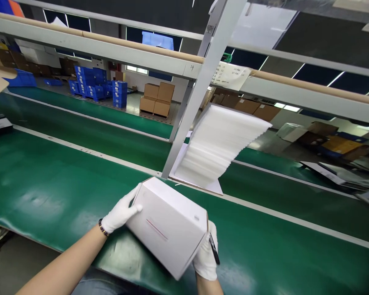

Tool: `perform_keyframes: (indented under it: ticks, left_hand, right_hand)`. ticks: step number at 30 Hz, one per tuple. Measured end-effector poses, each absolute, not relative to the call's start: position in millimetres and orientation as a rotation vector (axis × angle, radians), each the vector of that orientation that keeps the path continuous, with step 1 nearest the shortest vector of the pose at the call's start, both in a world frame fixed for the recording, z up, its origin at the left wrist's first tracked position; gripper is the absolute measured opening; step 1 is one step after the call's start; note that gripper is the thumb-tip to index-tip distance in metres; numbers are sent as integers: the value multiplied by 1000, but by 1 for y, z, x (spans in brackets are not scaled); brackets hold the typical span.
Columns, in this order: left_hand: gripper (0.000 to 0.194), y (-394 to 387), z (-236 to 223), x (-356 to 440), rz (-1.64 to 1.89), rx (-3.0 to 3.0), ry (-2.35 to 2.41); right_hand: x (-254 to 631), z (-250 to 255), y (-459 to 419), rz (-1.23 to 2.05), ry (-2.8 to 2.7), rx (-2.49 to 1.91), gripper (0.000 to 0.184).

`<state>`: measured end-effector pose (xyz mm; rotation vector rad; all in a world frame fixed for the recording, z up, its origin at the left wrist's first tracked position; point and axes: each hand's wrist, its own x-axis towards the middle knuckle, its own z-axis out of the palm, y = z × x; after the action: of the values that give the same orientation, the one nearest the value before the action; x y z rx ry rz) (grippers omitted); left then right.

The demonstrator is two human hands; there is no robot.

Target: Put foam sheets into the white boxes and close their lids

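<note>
A closed white cardboard box (169, 231) with a thin red line on its front is held tilted above the green work surface, between two white-gloved hands. My left hand (121, 213) grips its upper left end, thumb across the front face and a beaded bracelet at the wrist. On the lower right end is my right hand (207, 254), closed round the box edge, its fingers partly hidden. A slim black tool (214, 249) also sticks out of that hand; its kind cannot be made out. The underside of the box is hidden.
Behind the box, a stack of white foam sheets (217, 143) leans by a slanting metal post (199, 92). The green bench top (43, 192) runs along a pale strip. Overhead crosses a rail (110, 47). Blue crates (90, 82) and brown cartons (156, 99) stand farther off.
</note>
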<state>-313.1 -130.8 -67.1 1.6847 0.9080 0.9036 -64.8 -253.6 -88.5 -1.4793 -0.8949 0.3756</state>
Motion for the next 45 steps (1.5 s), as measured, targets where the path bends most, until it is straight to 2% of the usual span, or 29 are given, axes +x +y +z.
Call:
perform_keyframes:
  ticks: [3, 6, 8, 12, 16, 19, 25, 32, 36, 40, 45]
  left_hand:
    - [83, -119, -62, -300, 817, 1741, 1007]
    - [73, -124, -64, -291, 616, 1725, 712]
    - [69, -133, -69, -291, 458, 1622, 490]
    - [74, -148, -84, -301, 313, 1465, 330]
    - [75, -154, -89, -311, 356, 1517, 263]
    - [77, -156, -86, -313, 385, 1610, 242]
    - [86, -156, -98, -309, 374, 1620, 263]
    - [83, -155, -101, -306, 393, 1551, 213]
    - [89, -157, -99, -306, 391, 1552, 246]
    - [86, -157, -102, -305, 397, 1543, 235]
    - [88, -157, -99, -305, 400, 1491, 183]
  right_hand:
    - [-80, -69, -273, 550, -1001, -1273, 38]
    - [-78, -54, -288, 710, -1128, -1092, 43]
    - [-63, -41, -290, 623, -1154, -1079, 47]
    - [-25, -8, -271, 445, -1206, -1290, 37]
    - [-11, 12, -232, 630, -1165, -1573, 48]
    - [-13, 10, -209, 690, -1096, -1664, 53]
    - [-14, -5, -199, 583, -1171, -1728, 52]
    - [-11, -11, -199, 613, -1224, -1761, 51]
    - [-11, -9, -200, 541, -1275, -1808, 49]
    - [-13, -8, -200, 473, -1299, -1835, 47]
    - [-15, -8, -197, 531, -1202, -1778, 51]
